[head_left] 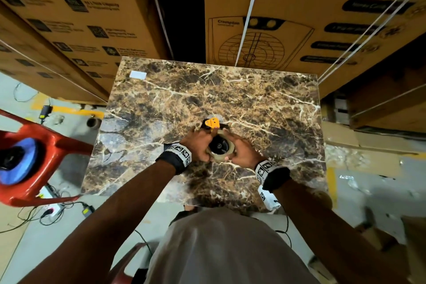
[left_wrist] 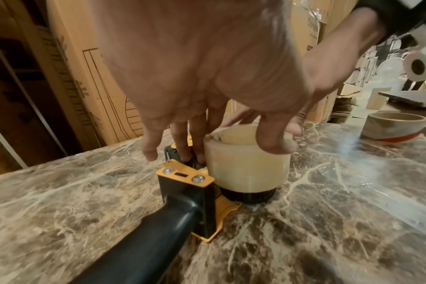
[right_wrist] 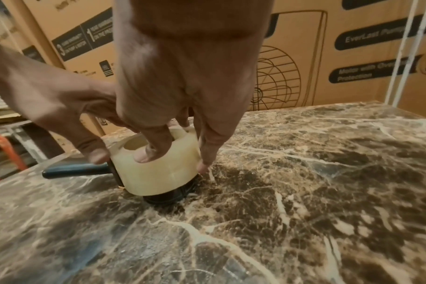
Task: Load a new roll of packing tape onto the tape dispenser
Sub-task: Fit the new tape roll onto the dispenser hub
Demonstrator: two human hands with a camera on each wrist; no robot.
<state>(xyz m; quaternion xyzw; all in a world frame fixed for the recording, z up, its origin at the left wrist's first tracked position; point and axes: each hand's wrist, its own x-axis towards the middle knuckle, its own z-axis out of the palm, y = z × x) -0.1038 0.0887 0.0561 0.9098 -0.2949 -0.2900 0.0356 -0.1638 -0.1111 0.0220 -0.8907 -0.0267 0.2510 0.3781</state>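
Note:
A pale translucent tape roll (left_wrist: pixel 246 173) sits partway down on the black hub (left_wrist: pixel 248 196) of the yellow-and-black tape dispenser (left_wrist: pixel 185 176), which lies flat on the marble table (head_left: pixel 230 90). The dispenser's black handle (left_wrist: pixel 146 236) points toward me. My left hand (left_wrist: pixel 231 151) holds the roll, with its thumb on the top rim and its fingers down beside the frame. From the other side my right hand (right_wrist: pixel 175 159) pinches the roll (right_wrist: pixel 158 173), thumb on top and fingers down the far wall. In the head view both hands (head_left: pixel 200 143) (head_left: pixel 239 150) flank the roll (head_left: pixel 220 145).
Tall cardboard cartons (head_left: pixel 299 18) stand close behind the table. A red plastic chair (head_left: pixel 34 145) is on the left, with cables on the floor (head_left: pixel 53 212). A tan cardboard ring (left_wrist: pixel 397 124) sits near the table's right edge.

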